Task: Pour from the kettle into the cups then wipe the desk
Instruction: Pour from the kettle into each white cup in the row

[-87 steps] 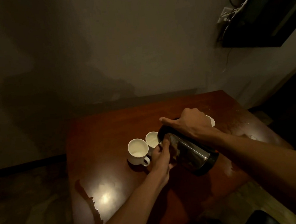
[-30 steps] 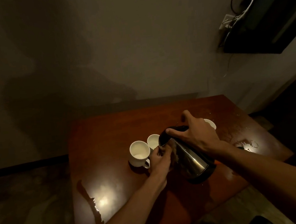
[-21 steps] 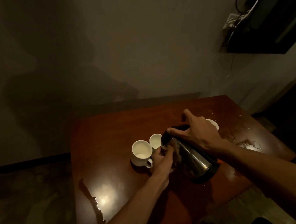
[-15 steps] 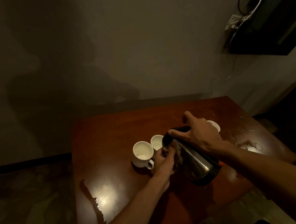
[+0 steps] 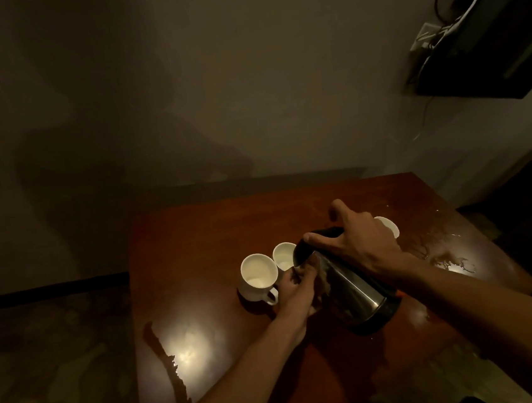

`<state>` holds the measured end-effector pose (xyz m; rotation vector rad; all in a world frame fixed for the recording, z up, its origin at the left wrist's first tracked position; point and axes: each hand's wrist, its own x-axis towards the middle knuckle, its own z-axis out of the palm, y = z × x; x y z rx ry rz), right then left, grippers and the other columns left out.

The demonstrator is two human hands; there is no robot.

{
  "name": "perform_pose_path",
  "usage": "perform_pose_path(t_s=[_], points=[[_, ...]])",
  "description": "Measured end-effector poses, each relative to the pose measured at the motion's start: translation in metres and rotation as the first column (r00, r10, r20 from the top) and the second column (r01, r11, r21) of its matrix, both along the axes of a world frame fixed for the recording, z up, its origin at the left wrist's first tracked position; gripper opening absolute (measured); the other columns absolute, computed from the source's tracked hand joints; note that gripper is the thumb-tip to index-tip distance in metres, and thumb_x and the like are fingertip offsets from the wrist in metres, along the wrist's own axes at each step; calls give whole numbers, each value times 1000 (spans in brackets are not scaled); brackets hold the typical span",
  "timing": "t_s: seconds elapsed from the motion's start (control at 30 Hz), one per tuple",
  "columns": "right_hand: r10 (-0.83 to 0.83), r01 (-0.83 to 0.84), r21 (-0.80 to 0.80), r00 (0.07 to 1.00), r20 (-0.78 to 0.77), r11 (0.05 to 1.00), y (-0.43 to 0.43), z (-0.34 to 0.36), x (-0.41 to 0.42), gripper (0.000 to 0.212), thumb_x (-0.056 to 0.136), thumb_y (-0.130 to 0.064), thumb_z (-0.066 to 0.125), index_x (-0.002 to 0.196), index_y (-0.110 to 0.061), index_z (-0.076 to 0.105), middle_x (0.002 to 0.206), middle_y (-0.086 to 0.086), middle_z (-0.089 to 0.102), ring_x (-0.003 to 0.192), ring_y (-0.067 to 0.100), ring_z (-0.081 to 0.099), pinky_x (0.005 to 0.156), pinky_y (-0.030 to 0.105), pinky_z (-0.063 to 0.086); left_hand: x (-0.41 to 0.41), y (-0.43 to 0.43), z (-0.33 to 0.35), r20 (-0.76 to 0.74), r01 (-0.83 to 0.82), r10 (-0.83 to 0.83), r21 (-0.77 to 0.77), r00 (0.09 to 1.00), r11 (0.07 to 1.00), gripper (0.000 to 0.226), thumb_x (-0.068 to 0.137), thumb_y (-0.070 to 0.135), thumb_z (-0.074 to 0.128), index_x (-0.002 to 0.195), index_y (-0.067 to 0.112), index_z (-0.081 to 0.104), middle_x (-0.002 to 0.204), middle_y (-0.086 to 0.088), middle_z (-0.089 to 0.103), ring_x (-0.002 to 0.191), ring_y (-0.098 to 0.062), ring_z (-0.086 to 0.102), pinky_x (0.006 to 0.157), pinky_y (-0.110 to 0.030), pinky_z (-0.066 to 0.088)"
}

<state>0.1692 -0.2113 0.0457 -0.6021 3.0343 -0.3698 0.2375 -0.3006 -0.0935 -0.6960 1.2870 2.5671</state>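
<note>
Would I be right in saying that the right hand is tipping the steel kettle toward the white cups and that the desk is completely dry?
Not quite: the desk is wet, not dry. The head view shows a puddle right of the kettle and a wet streak near the left edge. The right hand is indeed tipping the steel kettle toward the white cups.

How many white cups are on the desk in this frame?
3. The left cup stands beside the left hand; the middle cup sits by the kettle's spout; the right cup peeks out behind the right hand. The hands or kettle could hide another.
</note>
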Motion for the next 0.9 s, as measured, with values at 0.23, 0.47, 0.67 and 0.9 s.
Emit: perform_pose_path(t_s=[0.23,0.47,0.67,0.9], points=[[-75,72,-94,997,-34,993,13,3,5,63,77,-73,60,114,-24,47,93,-6,62,69,10,60,52,17,41,-3,-3,14,-30,-11,7,-132,1000,991,69,72,65,71,128,27,57,123,3,65,114,-21,61,99,-51,54],[-67,58,-194,997,-43,979,16,6,17,54,79,-67,65,111,-28,44,89,-8,58,63,-4,55,51,13,42,8,-5,28,-93,-88,73,-170,993,981,79,66,69,74,130,27,57,125,5,64,114,-18,62,100,-48,54],[-15,1,-209,998,-66,978,6,10,32,51,80,-64,67,108,-27,45,92,-4,64,65,1,58,53,14,46,24,-14,32,-110,-125,106,-182,988,975,60,74,61,74,124,30,59,119,11,65,112,-12,61,100,-44,54],[93,-100,-165,995,-47,981,-16,14,40,72,74,-68,65,123,-20,44,115,7,68,88,18,67,70,24,55,44,-25,34,-76,-152,143,-116,987,982,61,73,56,70,126,31,55,112,13,64,108,-11,60,103,-46,51]])
